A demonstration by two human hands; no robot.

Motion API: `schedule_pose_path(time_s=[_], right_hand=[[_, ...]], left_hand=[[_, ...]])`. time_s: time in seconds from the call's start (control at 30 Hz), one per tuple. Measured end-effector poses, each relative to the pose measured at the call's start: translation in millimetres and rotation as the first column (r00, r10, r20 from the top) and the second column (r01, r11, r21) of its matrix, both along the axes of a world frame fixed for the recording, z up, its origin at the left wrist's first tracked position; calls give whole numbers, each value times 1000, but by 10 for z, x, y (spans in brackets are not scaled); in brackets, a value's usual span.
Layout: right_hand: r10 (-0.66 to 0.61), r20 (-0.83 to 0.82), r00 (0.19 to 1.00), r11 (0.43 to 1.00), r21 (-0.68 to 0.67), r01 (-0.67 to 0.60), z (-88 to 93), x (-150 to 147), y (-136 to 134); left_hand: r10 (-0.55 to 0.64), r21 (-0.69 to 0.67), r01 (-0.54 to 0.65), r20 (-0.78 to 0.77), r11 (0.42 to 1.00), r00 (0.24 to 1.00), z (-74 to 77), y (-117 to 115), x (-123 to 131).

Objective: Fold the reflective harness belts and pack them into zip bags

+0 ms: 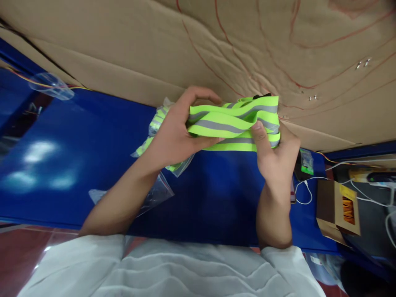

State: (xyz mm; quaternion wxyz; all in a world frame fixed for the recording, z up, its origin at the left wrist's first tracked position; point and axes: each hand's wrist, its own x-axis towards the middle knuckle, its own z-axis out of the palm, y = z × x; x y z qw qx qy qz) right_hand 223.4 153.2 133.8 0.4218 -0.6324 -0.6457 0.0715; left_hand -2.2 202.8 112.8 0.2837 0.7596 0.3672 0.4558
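Observation:
A folded bundle of fluorescent yellow-green reflective strap (235, 123) with grey stripes is held up between both hands above the blue table (213, 185). My left hand (176, 128) wraps round its left end, thumb along the lower side and fingers over the top. At the right end my right hand (275, 152) pinches the layers, with its thumb on the front; the other fingers are hidden behind. A small black piece shows at the bundle's upper right. Behind my left hand lie more yellow-green straps in clear plastic bags (157, 119), partly covered by the hand and wrist.
A flattened clear bag (157, 194) lies beneath my left forearm. Large cardboard (123, 49) with red lines stands along the table's back. A clear plastic cup (52, 86) is at the far left. An opened cardboard box (328, 202), white cables and a phone edge are on the right.

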Motion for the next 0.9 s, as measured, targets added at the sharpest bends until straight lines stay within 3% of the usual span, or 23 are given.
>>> schedule_pose_path(time_s=[0.1,0.2,0.3,0.37,0.4,0.47,0.53,0.63,0.7,0.73,0.83,0.9], right_hand=[[17,17,1000,1000,-7,-17,-13,-4,-15],[41,90,995,999,-10,-40,-50,-50,-26],[100,124,987,995,-11,-100,-73,-72,-19],[77,109,991,997,-13,-76,-71,-21,-1],[45,101,994,999,-1,-45,-66,29,12],[-22,94,995,999,38,18,-56,170,42],[-63,97,993,994,91,55,-54,333,73],[-6,141,990,987,163,-17,-74,543,119],[94,203,975,970,201,-135,-94,621,145],[136,228,964,960,211,-185,-102,637,154],[190,250,949,945,216,-246,-114,607,158],[205,247,947,945,202,-257,-113,554,144]], left_hand=[[177,67,-174,-39,982,983,-57,-29,77],[446,134,-439,-27,888,894,-129,-12,124],[512,232,-525,116,819,851,-217,82,130],[413,271,-463,221,844,883,-262,174,89],[300,269,-361,241,893,923,-268,218,49],[6,198,-50,215,979,977,-239,280,-65],[-233,77,223,146,972,962,-159,293,-200],[-419,-119,423,57,898,906,-16,225,-331],[-450,-184,462,105,868,887,38,144,-308],[-415,-176,438,154,882,897,46,97,-258],[-182,-131,215,222,968,958,3,-59,8],[-74,-159,111,223,981,972,-46,-164,214]])
